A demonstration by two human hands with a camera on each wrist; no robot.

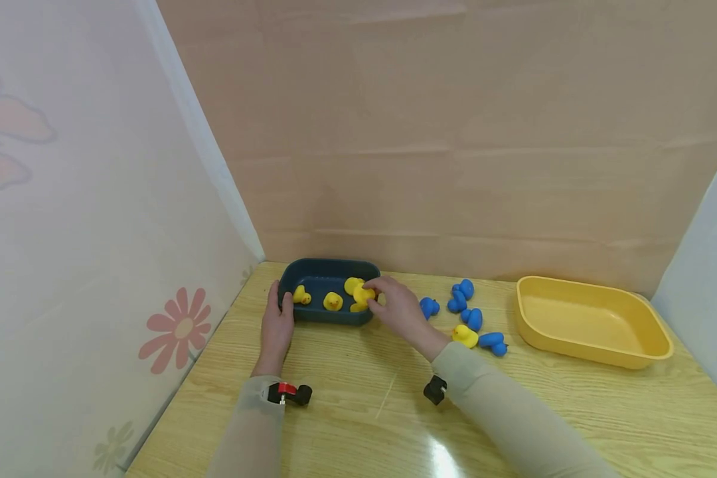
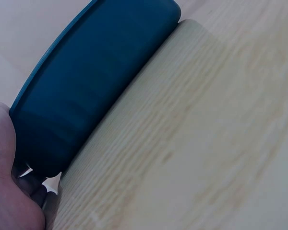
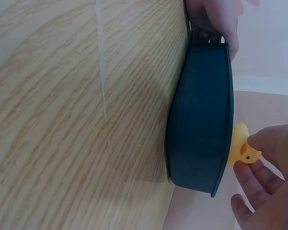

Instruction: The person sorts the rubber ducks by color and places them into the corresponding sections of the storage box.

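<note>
A dark blue-green plastic tub (image 1: pixel 328 317) stands at the back left of the table with several yellow rubber ducks inside, among them one duck (image 1: pixel 332 301) near its middle. My left hand (image 1: pixel 277 325) holds the tub's left end, thumb at the rim and fingers along the outer wall. At the tub's right end my right hand (image 1: pixel 403 312) pinches a yellow rubber duck (image 3: pixel 240 146) between thumb and fingers, at the height of the rim. In the left wrist view, the tub's side wall (image 2: pixel 91 81) hides everything inside it.
Several blue rubber ducks (image 1: pixel 475 318) lie right of the tub, beyond my right hand. One yellow duck (image 1: pixel 465 336) sits among them. A larger yellow tub (image 1: pixel 591 355) stands at the right. A beige cloth wall (image 1: pixel 454 166) closes off the back of the table (image 1: pixel 364 411).
</note>
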